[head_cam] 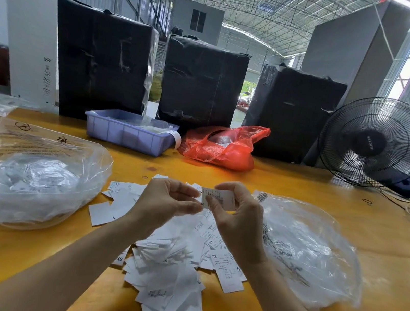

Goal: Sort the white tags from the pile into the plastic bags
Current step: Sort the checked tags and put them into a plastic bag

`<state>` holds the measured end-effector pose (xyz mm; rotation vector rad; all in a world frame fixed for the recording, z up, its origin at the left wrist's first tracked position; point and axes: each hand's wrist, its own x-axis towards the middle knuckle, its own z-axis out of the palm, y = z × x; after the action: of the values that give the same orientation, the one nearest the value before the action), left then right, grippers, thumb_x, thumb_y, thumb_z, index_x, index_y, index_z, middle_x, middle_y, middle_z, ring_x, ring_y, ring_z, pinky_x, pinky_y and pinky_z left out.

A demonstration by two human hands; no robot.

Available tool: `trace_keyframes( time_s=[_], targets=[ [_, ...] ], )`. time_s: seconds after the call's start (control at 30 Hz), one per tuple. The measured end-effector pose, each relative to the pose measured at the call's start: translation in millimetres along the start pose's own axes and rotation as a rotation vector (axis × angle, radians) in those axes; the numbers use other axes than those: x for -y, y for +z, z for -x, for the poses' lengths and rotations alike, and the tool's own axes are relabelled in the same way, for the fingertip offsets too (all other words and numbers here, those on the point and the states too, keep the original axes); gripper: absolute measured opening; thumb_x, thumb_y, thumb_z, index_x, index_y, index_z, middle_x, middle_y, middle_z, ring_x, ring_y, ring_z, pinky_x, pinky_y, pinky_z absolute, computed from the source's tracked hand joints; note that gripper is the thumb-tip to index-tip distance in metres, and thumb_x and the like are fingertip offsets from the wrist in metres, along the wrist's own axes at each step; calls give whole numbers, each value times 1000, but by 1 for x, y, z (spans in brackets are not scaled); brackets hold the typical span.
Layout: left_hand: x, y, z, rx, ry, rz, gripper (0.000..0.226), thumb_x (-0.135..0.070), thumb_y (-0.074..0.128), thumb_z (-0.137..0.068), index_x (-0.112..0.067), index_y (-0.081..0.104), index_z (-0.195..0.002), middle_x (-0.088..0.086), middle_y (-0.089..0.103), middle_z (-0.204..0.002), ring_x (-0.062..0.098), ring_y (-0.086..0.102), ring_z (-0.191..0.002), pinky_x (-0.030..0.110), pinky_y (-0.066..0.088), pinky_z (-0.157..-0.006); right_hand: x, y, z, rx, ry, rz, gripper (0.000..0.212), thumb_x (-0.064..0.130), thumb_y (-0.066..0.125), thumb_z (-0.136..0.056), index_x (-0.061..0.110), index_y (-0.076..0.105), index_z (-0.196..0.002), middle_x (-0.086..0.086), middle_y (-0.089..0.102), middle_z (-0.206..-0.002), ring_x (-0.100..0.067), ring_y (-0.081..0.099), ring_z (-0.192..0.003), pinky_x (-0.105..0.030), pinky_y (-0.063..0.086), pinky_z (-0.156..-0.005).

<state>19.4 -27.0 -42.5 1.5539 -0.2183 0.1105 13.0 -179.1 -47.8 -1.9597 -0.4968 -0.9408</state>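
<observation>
Where both hands pinch, tag (216,197) marked "S".

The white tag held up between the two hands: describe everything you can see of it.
The white tag is a small rectangular slip, paper-like by its look, with rows of fine dark print too small to read and a bold "S" near its lower left corner. It is held in the air above the pile of tags, roughly level. The right hand pinches it between thumb and fingers, partly covering its lower edge; the left hand pinches its left end. Nothing else touches it.
</observation>
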Motion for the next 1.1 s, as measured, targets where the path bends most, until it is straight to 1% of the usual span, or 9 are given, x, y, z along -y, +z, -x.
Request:
trace_keyframes(
  time_s=[0.1, 0.27, 0.37, 0.47, 0.6, 0.7, 0.8, 0.97, 1.1],
  targets=[
    [-1, -1, 0, 0, -11, 0, 22, 3, 78, -68, -6, 70, -86, 13, 73, -79, 15, 69, -70, 17, 53, -62, 0, 0, 0, -4, -34, 18, 17, 10, 76, -77, 9, 66, -92, 14, 57, -76, -3, 57, -66, -21, 51, -60],
    [-1, -2, -1, -24, -25, 15, 20, 0, 79, -66, -5, 69, -82, 6, 72, -67, 9, 66, -58, 14, 48, -52, 0, 0, 0, 54, -52, 28, 16, 11, 76, -77, 9, 67, -91, 12, 58, -76, 1, 55, -65, -15, 47, -60],
    [-1, -3, -2, -59, -29, 7, 20, -1, 79, -67, -5, 69, -83, 4, 71, -66, 8, 65, -56, 13, 47, -51, -1, -1, -1, 140, -5, 12, 13, 9, 70, -82, 8, 67, -95, 12, 60, -75, -7, 60, -66, -16, 46, -61],
    [0, -4, -3, -81, -26, -18, 19, -3, 80, -68, -6, 70, -83, 2, 72, -65, 6, 66, -56, 12, 47, -51, -2, -2, -2, 252, 103, -36, 15, 7, 65, -87, 9, 67, -101, 16, 57, -76, -2, 56, -66, -9, 43, -58],
    [1, -6, -2, -77, -18, -58, 20, -8, 80, -67, -6, 69, -83, 4, 71, -64, 8, 66, -57, 13, 49, -53, 0, -3, -3, 383, 274, -201, 12, 5, 60, -90, 12, 63, -99, -4, 62, -83, -15, 59, -70, -26, 53, -62],
    [1, -4, -1, -62, -29, -47, 15, -6, 80, -68, -6, 70, -79, 3, 71, -62, 9, 67, -55, 14, 51, -54, 0, -3, -3, 418, 316, -252, 14, 3, 58, -91, 14, 60, -99, -4, 61, -84, -14, 59, -71, -23, 54, -62],
    [1, -4, -1, -81, -27, -33, 10, -6, 79, -68, -7, 71, -74, 5, 72, -63, 13, 68, -57, 18, 54, -56, -2, -3, -3, 431, 274, -168, 17, 9, 65, -88, 18, 59, -101, -4, 63, -86, -17, 61, -74, -32, 56, -68],
    [2, -5, -1, -123, -43, -50, 8, -8, 80, -68, -6, 72, -69, 11, 72, -66, 18, 69, -58, 32, 56, -67, -3, -1, -1, 402, 273, -137, 32, 8, 71, -82, 12, 59, -111, -8, 67, -92, -21, 67, -83, -37, 58, -74],
    [4, -2, 0, -133, -43, -89, 11, -14, 80, -68, -7, 72, -70, 11, 72, -68, 15, 67, -59, 23, 53, -56, 0, -3, -1, 424, 322, -221, 32, 6, 73, -79, 8, 60, -108, -12, 70, -87, -21, 68, -76, -36, 58, -71]
  ],
)
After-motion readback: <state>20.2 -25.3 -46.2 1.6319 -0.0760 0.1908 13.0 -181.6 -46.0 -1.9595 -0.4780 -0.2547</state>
